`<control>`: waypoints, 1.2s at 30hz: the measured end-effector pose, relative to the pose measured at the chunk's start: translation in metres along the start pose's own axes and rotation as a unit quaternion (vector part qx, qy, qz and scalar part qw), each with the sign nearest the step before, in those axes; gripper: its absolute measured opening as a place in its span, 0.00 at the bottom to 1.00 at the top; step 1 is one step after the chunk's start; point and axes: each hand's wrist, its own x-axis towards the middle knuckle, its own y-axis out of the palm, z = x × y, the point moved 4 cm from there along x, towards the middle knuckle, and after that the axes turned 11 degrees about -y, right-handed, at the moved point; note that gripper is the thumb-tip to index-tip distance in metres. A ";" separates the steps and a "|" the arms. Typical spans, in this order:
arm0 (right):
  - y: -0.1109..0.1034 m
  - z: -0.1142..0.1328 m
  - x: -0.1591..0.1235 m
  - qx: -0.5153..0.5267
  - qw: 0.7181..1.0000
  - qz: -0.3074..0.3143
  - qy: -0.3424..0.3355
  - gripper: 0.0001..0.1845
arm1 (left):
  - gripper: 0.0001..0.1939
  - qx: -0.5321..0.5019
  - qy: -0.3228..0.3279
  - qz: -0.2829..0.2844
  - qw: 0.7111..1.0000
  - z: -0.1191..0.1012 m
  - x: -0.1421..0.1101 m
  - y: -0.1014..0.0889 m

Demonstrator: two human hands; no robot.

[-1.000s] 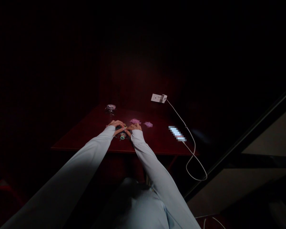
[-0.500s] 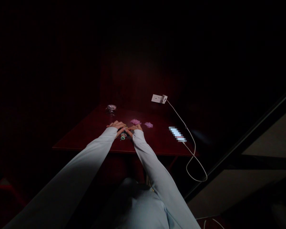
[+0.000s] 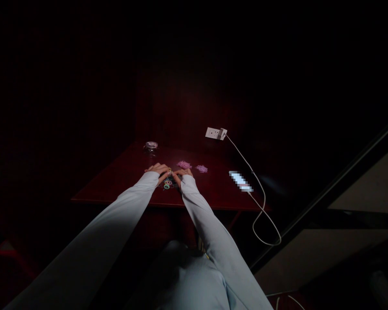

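On the dark red table, my left hand (image 3: 159,168) and my right hand (image 3: 183,173) face each other a small distance apart. Both have bent fingers drawn together over a small cluster of bands; what lies between the fingertips is too small to make out. Several coloured elastic bands (image 3: 167,185), green, yellow and pinkish among them, lie just below the hands. Beyond the right hand sits a pink heap of small bands or strips (image 3: 184,165). A second, purplish-pink heap (image 3: 201,168) lies to its right.
A clear round container with a lid (image 3: 151,146) stands at the back left of the table (image 3: 113,185). On the right lies a lit phone (image 3: 241,181), its white cable (image 3: 264,198) looping past the table edge up to a wall socket (image 3: 213,133). The surroundings are very dark.
My fingertips and thumbs, close together before, have moved slightly apart, and a pale spot shows between them. The heaps, container and phone stay put.
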 end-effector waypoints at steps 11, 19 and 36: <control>0.000 0.000 -0.001 0.000 1.000 0.008 0.006 0.15 | 0.14 0.000 -0.002 -0.006 1.000 -0.002 0.000 -0.003; -0.003 0.005 -0.001 -0.007 1.000 0.022 0.003 0.16 | 0.12 0.021 -0.013 -0.016 1.000 -0.009 -0.003 -0.010; -0.003 0.007 -0.002 -0.035 0.998 0.037 0.028 0.16 | 0.14 0.016 -0.031 -0.018 0.999 -0.018 -0.007 -0.016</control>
